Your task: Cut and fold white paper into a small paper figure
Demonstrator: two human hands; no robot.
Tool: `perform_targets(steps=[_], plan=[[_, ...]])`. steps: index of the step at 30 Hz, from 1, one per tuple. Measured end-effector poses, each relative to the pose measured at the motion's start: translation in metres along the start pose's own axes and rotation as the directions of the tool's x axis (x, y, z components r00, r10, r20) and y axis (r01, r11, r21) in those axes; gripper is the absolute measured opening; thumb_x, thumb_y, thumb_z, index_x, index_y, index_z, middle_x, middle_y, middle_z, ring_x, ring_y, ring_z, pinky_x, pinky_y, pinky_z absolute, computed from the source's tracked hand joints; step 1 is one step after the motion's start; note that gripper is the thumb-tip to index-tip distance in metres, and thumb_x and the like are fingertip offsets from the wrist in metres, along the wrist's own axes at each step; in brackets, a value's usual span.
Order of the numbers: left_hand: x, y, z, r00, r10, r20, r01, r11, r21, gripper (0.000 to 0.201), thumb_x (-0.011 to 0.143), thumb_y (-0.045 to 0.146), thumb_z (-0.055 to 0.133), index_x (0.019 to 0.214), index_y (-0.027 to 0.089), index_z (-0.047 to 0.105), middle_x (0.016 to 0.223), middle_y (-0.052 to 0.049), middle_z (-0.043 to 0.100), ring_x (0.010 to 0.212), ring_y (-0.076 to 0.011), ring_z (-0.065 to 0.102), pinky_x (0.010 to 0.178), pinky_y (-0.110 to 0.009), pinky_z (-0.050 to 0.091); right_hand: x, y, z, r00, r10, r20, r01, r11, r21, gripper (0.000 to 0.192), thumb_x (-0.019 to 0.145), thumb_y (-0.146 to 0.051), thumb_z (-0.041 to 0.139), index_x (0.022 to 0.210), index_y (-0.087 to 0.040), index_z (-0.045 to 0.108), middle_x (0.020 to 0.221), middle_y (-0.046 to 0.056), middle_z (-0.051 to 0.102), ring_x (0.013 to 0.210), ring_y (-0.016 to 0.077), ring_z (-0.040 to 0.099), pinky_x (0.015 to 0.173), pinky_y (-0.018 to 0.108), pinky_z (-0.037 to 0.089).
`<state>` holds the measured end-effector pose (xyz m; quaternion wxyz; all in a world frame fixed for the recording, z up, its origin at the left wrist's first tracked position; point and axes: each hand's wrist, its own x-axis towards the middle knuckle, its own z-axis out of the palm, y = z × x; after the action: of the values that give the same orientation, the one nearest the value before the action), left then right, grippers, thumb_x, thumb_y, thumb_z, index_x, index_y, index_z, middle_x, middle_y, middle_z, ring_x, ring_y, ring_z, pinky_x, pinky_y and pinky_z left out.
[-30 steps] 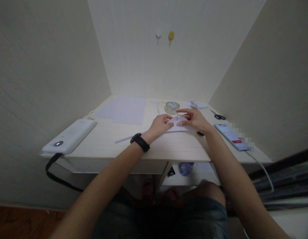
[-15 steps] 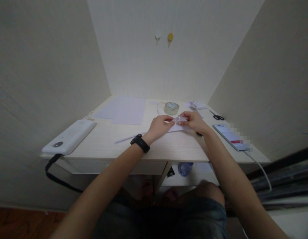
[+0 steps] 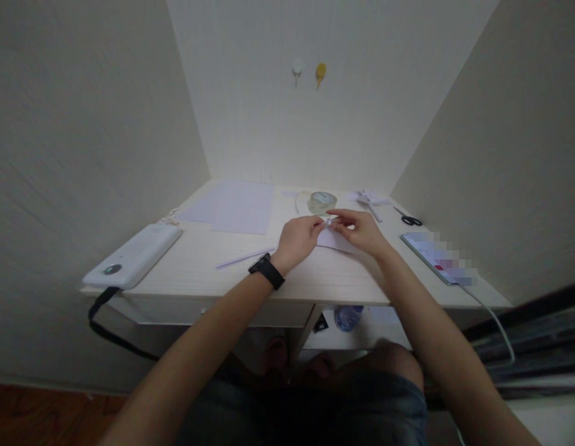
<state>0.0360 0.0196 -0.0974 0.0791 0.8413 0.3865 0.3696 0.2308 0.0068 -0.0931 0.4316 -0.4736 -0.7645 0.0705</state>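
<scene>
My left hand (image 3: 300,240), with a black watch (image 3: 267,270) on its wrist, pinches a small piece of white paper (image 3: 334,240) between thumb and fingers. Opposite it, my right hand (image 3: 362,231) grips the same paper at its upper part, with the index finger reaching over the top. The paper looks folded or gathered where the fingertips meet; the exact shape is too small to make out. Just behind the hands sits a roll of clear tape (image 3: 321,202). A thin paper strip (image 3: 245,257) lies left of my left hand.
White sheets (image 3: 243,207) lie at the back left. A folded paper pinwheel shape (image 3: 370,198) and black scissors (image 3: 411,220) are at the back right. A phone (image 3: 429,257) with a cable rests on the right, a white device (image 3: 134,257) on the left.
The paper's raised part has turned and lowered between my fingers. My right fingers have shifted their grip, the index finger now stretched over the top. The view has moved slightly.
</scene>
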Motion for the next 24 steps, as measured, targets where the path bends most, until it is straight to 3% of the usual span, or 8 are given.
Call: perform_targets(steps=[8,20,24], plan=[[-0.0033,-0.0022,0.0002,0.997,0.066,-0.044,-0.060,0.990,0.125,0.026,0.099,0.029,0.049,0.099,0.021,0.073,0.099,-0.006,0.076,0.092,-0.0215,0.068,0.079,-0.031,0.046,-0.0043,-0.0021,0.0034,0.996,-0.074,-0.058,0.061,0.980,-0.188,0.033,0.085,-0.030,0.061,0.114,-0.018,0.072,0.086,0.008,0.078,0.071,0.0209,0.070,0.070,0.033,0.054],[-0.0060,0.0004,0.0004,0.991,0.127,-0.043,-0.119,0.981,0.150,0.028,0.100,0.030,0.046,0.096,0.019,0.072,0.096,-0.006,0.075,0.090,-0.0203,0.068,0.078,-0.031,0.046,-0.0046,-0.0036,0.0052,0.998,-0.046,-0.037,0.035,0.960,-0.276,0.028,0.083,-0.022,0.060,0.105,-0.020,0.077,0.077,0.006,0.077,0.065,0.0204,0.068,0.065,0.031,0.048],[-0.0067,0.0016,-0.0003,0.994,0.104,-0.038,-0.096,0.980,0.176,0.027,0.100,0.030,0.047,0.096,0.019,0.071,0.097,-0.006,0.075,0.090,-0.0210,0.068,0.077,-0.031,0.046,-0.0051,-0.0043,0.0052,0.998,-0.045,-0.053,0.032,0.972,-0.234,0.028,0.084,-0.024,0.061,0.107,-0.020,0.076,0.080,0.006,0.078,0.067,0.0206,0.070,0.067,0.031,0.049]])
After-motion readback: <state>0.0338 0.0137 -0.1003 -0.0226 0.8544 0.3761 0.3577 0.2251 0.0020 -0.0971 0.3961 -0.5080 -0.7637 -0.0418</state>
